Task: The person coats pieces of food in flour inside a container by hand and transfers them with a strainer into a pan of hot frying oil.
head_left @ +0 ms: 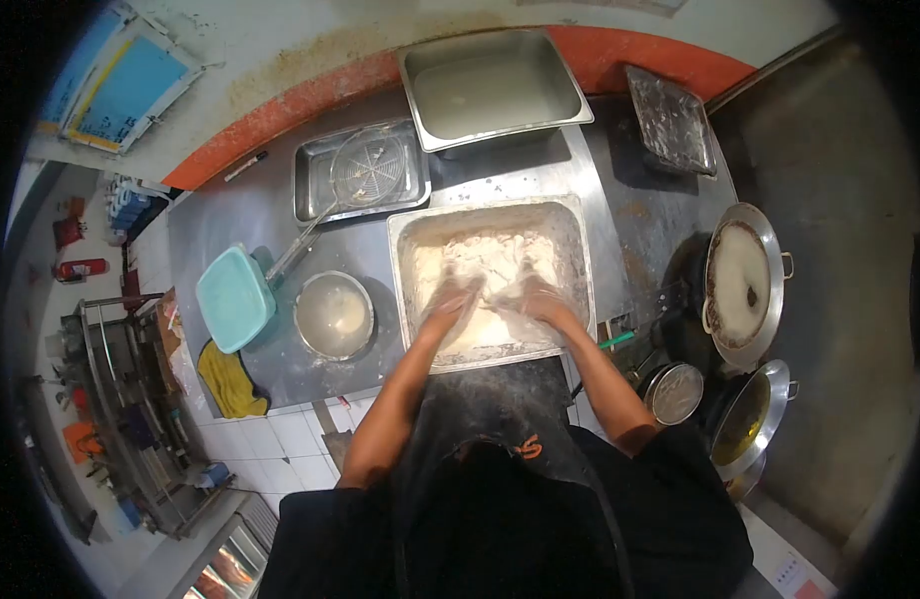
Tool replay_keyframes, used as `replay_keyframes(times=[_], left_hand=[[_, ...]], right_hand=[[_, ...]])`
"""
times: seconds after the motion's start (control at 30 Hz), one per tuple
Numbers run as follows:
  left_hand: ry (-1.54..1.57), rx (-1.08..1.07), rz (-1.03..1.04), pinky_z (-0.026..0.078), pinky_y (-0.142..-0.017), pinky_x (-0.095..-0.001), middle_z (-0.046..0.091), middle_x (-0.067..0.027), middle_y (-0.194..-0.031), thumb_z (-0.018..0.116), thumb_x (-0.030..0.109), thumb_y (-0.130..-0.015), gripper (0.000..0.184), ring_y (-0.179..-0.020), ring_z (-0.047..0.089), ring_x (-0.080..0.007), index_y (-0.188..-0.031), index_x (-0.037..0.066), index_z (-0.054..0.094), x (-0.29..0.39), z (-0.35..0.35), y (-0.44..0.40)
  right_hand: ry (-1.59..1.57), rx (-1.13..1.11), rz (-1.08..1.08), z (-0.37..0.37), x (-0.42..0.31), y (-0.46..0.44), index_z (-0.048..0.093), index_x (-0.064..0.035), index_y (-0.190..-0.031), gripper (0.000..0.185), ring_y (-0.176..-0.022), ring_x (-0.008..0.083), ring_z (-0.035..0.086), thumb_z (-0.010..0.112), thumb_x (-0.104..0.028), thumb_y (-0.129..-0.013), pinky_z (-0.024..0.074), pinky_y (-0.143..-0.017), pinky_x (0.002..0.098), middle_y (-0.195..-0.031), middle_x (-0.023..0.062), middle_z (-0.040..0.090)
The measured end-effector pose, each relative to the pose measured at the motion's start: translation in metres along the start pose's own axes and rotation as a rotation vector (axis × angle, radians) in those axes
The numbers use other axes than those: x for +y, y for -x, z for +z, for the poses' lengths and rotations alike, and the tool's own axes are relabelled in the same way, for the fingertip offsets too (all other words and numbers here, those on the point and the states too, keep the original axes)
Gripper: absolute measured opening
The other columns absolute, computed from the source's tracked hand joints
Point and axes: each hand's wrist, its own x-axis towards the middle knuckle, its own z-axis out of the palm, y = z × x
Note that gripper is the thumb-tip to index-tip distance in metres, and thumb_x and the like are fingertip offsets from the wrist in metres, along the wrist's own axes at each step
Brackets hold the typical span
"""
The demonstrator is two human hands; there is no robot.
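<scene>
A deep rectangular metal pan (pixel 583 255) in front of me holds pale flour (pixel 460 344) and lumpy flour-coated pieces (pixel 500 258). Both my hands are inside it, seemingly in loose clear plastic gloves dusted with flour. My left hand (pixel 458 299) lies among the flour on the left of the middle. Opposite it, my right hand (pixel 537 301) reaches in from the right, a small gap between the two. Flour, plastic and blur obscure the fingers, so whether either hand grips a piece is unclear.
Left of the pan stand a metal bowl (pixel 335 339), a turquoise tub (pixel 230 299) and a yellow cloth (pixel 230 381). Behind are a wire skimmer (pixel 368 170) on a metal tray (pixel 305 190) and a deep steel pan (pixel 425 125). Woks with foaming oil (pixel 744 275) and yellow oil (pixel 744 419) sit right.
</scene>
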Motion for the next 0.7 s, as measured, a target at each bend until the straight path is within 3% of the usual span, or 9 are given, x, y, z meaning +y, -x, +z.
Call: replay_keyframes(times=[0.07,0.1,0.23,0.3,0.4,0.5,0.6,0.63,0.7], left_hand=[[0.258,-0.023,-0.097,0.033,-0.103,-0.0434,0.058,-0.0209,-0.118,0.053,0.034,-0.091,0.040,-0.114,0.052,-0.0304,-0.118,0.005,0.061,0.043,0.003,-0.022],[0.768,0.022,-0.468,0.031,-0.105,-0.0390,0.055,-0.0188,-0.125,0.049,0.036,-0.094,0.047,-0.122,0.046,-0.0221,-0.129,0.004,0.052,0.042,0.010,-0.025],[0.839,0.210,-0.498,0.044,-0.086,-0.0369,0.065,-0.0131,-0.109,0.046,0.046,-0.095,0.055,-0.101,0.060,-0.0259,-0.117,-0.003,0.058,0.070,-0.039,-0.033],[0.109,-0.216,-0.659,0.043,-0.089,-0.0349,0.061,-0.0208,-0.112,0.047,0.036,-0.096,0.049,-0.103,0.059,-0.0256,-0.128,-0.001,0.050,0.069,-0.050,-0.031],[0.042,-0.423,-0.573,0.042,-0.091,-0.0340,0.057,-0.0271,-0.115,0.044,0.036,-0.098,0.053,-0.105,0.057,-0.0258,-0.138,0.003,0.037,0.043,-0.028,-0.010],[0.747,0.004,-0.514,0.033,-0.103,-0.0333,0.045,-0.0185,-0.136,0.039,0.057,-0.094,0.073,-0.124,0.043,-0.0255,-0.143,0.004,0.030,0.079,-0.009,0.004],[0.411,0.089,-0.597,0.026,-0.107,-0.0314,0.036,-0.0152,-0.143,0.030,0.056,-0.096,0.073,-0.130,0.034,-0.0198,-0.142,-0.001,0.030,0.088,-0.030,-0.015],[0.860,0.128,-0.815,0.030,-0.105,-0.0309,0.040,-0.0137,-0.141,0.039,0.058,-0.092,0.074,-0.129,0.039,-0.0223,-0.142,0.004,0.031,0.068,-0.027,-0.019],[0.747,0.073,-0.805,0.027,-0.107,-0.0314,0.041,-0.0163,-0.140,0.039,0.047,-0.096,0.064,-0.129,0.038,-0.0230,-0.140,0.001,0.034,0.071,-0.053,-0.032]], right_hand=[[-0.103,-0.064,-0.125,0.030,0.021,-0.025,0.042,0.0012,-0.134,0.077,-0.117,0.0300,0.050,0.060,-0.052,-0.081,0.0340,-0.102,0.0310,-0.121,0.0244,0.056],[-0.170,-0.075,-0.113,0.022,0.014,-0.029,0.042,0.0015,-0.135,0.076,-0.120,0.0299,0.047,0.056,-0.053,-0.083,0.0318,-0.104,0.0322,-0.125,0.0234,0.053],[-0.399,-0.123,-0.014,-0.010,0.007,-0.014,0.041,-0.0021,-0.136,0.067,-0.132,0.0253,0.035,0.037,-0.053,-0.093,0.0195,-0.112,0.0355,-0.144,0.0165,0.037],[-0.316,-0.190,0.013,0.039,0.081,-0.059,0.041,-0.0110,-0.139,0.061,-0.132,0.0221,0.035,0.034,-0.052,-0.094,0.0137,-0.114,0.0344,-0.144,0.0155,0.036],[-0.032,-0.235,-0.167,0.008,0.014,0.002,0.038,-0.0102,-0.140,0.074,-0.135,0.0285,0.030,0.032,-0.064,-0.090,0.0122,-0.115,0.0378,-0.144,0.0212,0.034],[-0.079,-0.316,-0.169,0.018,0.005,0.005,0.042,-0.0076,-0.137,0.080,-0.132,0.0313,0.034,0.034,-0.070,-0.086,0.0188,-0.112,0.0410,-0.140,0.0259,0.037],[-0.483,-0.106,0.103,-0.013,-0.043,0.022,0.049,-0.0020,-0.129,0.081,-0.126,0.0300,0.041,0.036,-0.070,-0.087,0.0289,-0.108,0.0426,-0.134,0.0266,0.044],[-0.708,-0.158,-0.024,-0.005,-0.009,-0.003,0.047,0.0020,-0.129,0.085,-0.124,0.0305,0.042,0.037,-0.070,-0.086,0.0342,-0.105,0.0410,-0.131,0.0247,0.046],[-0.606,-0.132,0.118,-0.021,0.000,-0.018,0.053,0.0024,-0.122,0.072,-0.116,0.0281,0.049,0.041,-0.060,-0.090,0.0382,-0.100,0.0397,-0.120,0.0203,0.055]])
